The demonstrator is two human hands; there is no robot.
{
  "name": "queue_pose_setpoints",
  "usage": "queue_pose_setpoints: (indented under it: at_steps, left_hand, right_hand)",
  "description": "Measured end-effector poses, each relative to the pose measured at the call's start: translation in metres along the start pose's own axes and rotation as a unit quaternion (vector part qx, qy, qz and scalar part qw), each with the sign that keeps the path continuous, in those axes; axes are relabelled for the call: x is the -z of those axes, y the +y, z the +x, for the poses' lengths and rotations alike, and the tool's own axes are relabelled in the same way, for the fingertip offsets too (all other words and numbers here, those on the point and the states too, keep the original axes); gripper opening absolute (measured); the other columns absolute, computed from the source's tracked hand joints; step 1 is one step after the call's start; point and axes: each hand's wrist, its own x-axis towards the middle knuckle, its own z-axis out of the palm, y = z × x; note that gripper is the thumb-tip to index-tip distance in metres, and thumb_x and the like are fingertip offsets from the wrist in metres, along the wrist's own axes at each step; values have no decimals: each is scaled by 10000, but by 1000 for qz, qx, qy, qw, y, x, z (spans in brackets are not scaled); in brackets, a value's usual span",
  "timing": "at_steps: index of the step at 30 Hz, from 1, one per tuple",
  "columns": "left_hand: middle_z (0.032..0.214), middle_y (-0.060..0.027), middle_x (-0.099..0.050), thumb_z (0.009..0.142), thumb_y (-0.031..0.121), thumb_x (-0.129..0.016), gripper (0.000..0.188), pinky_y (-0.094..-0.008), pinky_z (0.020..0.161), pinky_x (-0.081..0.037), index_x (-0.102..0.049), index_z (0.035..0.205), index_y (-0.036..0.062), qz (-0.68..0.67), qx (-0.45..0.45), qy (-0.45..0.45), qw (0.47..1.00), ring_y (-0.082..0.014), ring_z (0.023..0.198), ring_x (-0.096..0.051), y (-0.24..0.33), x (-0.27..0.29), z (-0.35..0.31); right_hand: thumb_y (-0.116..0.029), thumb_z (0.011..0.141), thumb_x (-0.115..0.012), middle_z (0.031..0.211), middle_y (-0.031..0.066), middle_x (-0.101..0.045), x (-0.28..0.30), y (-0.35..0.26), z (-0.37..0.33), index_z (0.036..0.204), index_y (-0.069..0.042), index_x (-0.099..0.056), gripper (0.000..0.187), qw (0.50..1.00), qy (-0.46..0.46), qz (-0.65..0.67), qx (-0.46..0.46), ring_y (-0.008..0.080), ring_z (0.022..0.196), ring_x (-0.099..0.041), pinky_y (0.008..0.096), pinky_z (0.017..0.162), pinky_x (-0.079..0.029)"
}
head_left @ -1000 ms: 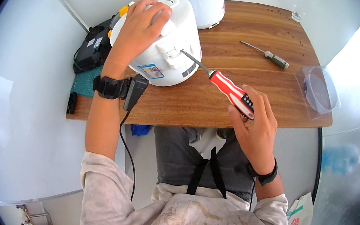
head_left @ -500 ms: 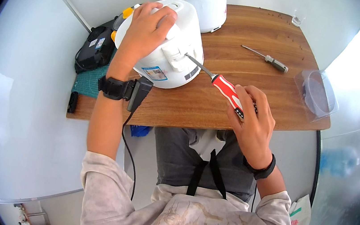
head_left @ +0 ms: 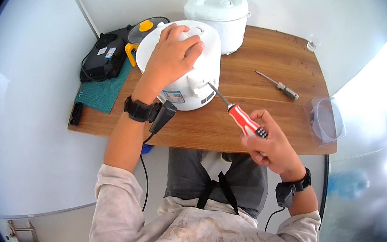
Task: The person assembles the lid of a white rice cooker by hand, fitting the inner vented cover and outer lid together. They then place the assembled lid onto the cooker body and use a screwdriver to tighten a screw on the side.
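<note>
A white rice cooker point(head_left: 208, 50) stands near the left of the table, its small protruding hinge housing point(head_left: 198, 87) turned toward me. My left hand point(head_left: 175, 53) lies over its lid, fingers curled round the raised lid handle, which is mostly hidden beneath them. In my right hand point(head_left: 268, 142) is a red and white screwdriver point(head_left: 241, 118), gripped at the back of its handle. Its shaft slants up to the left, and the tip meets the right side of the housing. Whether a screw sits there is too small to tell.
Behind stands a second white rice cooker point(head_left: 226, 28). A grey-handled screwdriver point(head_left: 287, 90) and a clear plastic tray point(head_left: 325, 119) lie at the right. On the left are a black case point(head_left: 106, 62), a green cutting mat point(head_left: 98, 94) and a glass lid with a yellow knob point(head_left: 145, 25).
The view has shifted, so the table sits lower. My right hand has rolled over, its thumb side and wrist strap turned differently, while the screwdriver tip stays at the housing. My left hand keeps its hold.
</note>
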Motion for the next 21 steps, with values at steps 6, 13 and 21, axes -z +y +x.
queue_pose_setpoints:
  at_steps: [6,13,21]
  left_hand:
    - [1331,-163,-527,966,304,-532,283,-464,1078,-353,-697,1106,122,12,-1,-8,1000,-389,1309,-369,1,3,-4]
    - [1344,-156,-533,960,311,-538,291,-479,1078,-370,-711,1107,129,-18,24,10,1000,-421,1326,-377,4,3,-7]
    - [1352,-169,-530,961,310,-541,283,-490,1075,-380,-722,1100,143,-8,17,24,1000,-434,1333,-380,5,0,-6]
  right_hand:
    - [-96,796,-761,965,82,-586,4,0,6,1211,-58,-489,498,978,88,-175,68,153,748,-616,278,553,-497]
    - [-95,904,-627,982,138,-610,-18,34,8,1171,-20,-610,279,702,281,-558,342,276,833,-641,345,734,-520]
    - [-139,966,-574,773,37,-575,-11,9,5,1193,-18,-546,259,996,70,61,20,71,528,-488,209,419,-332]
